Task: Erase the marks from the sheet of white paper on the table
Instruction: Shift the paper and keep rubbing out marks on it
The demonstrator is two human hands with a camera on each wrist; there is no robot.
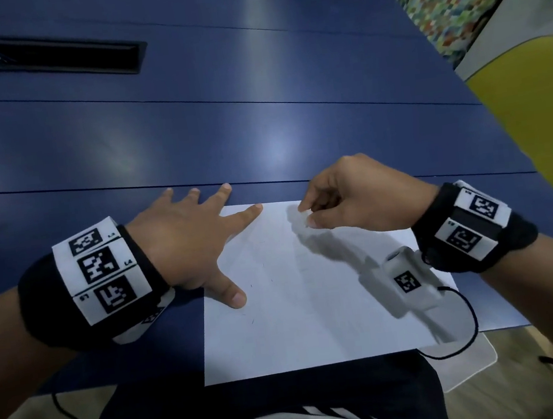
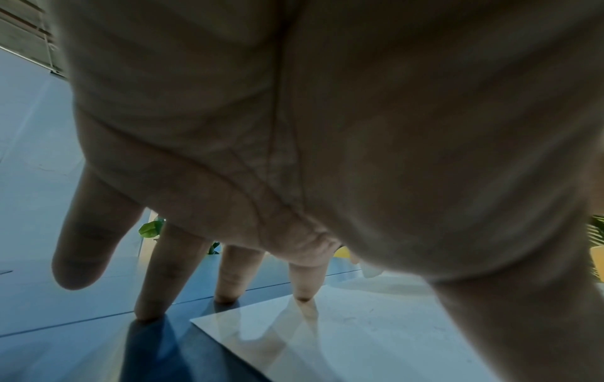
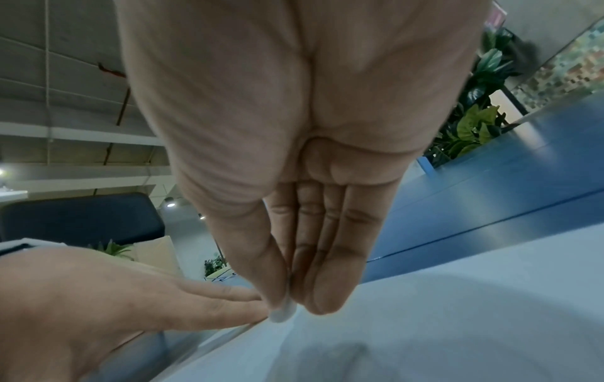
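A white sheet of paper [image 1: 312, 294] lies at the near edge of the blue table [image 1: 224, 129], with a few faint small marks near its left side. My left hand [image 1: 199, 238] is spread flat, with the index fingertip and thumb on the sheet's left part and the other fingers on the table. My right hand [image 1: 306, 214] hovers at the sheet's far edge and pinches a small white eraser [image 1: 304, 212] between thumb and fingers. In the right wrist view the eraser [image 3: 282, 314] pokes out below the fingertips, just above the paper [image 3: 425, 323]. In the left wrist view the paper [image 2: 343, 336] shows under the fingers.
A black cable slot [image 1: 58, 58] is set into the table at the far left. A yellow chair [image 1: 538, 103] stands to the right. A black cable [image 1: 466, 318] runs from the right wrist camera over the paper's near right corner.
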